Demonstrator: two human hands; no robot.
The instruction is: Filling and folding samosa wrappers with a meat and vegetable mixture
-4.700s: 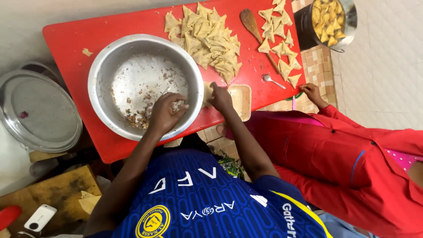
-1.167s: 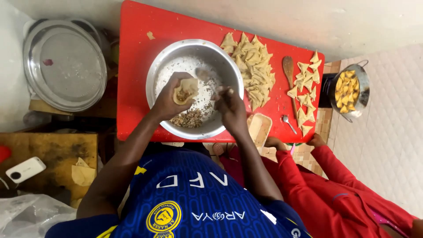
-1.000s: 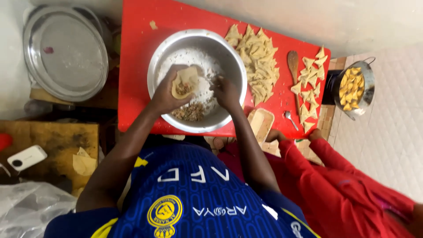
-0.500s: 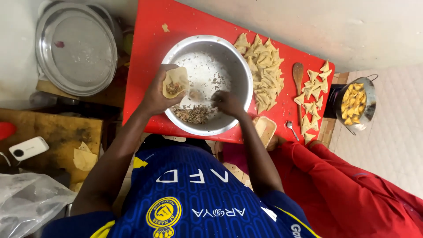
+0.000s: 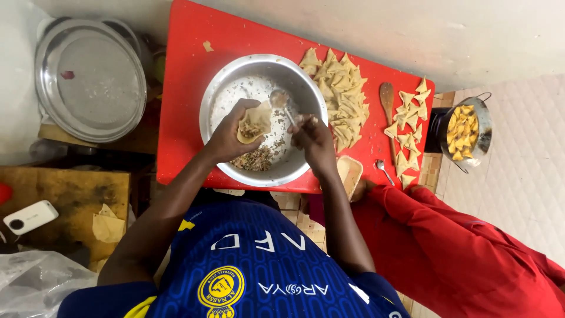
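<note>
My left hand (image 5: 231, 134) holds a pale dough cone (image 5: 254, 122) with brown filling inside, over a large steel bowl (image 5: 215, 94). My right hand (image 5: 313, 136) grips a metal spoon (image 5: 281, 101) whose bowl points toward the cone's top edge. A small heap of minced filling (image 5: 254, 159) lies at the near side of the bowl. The bowl stands on a red table (image 5: 185, 88).
A pile of folded raw triangles (image 5: 341, 100) lies right of the bowl, more triangles (image 5: 409, 129) and a wooden spoon (image 5: 386, 97) farther right. A pot of fried pieces (image 5: 465, 129) stands beyond the table. A person in red (image 5: 459, 247) sits at right. A steel tray (image 5: 88, 76) lies left.
The cone in my left hand now holds filling. My right hand has lifted from the filling heap with the spoon up toward the cone.
</note>
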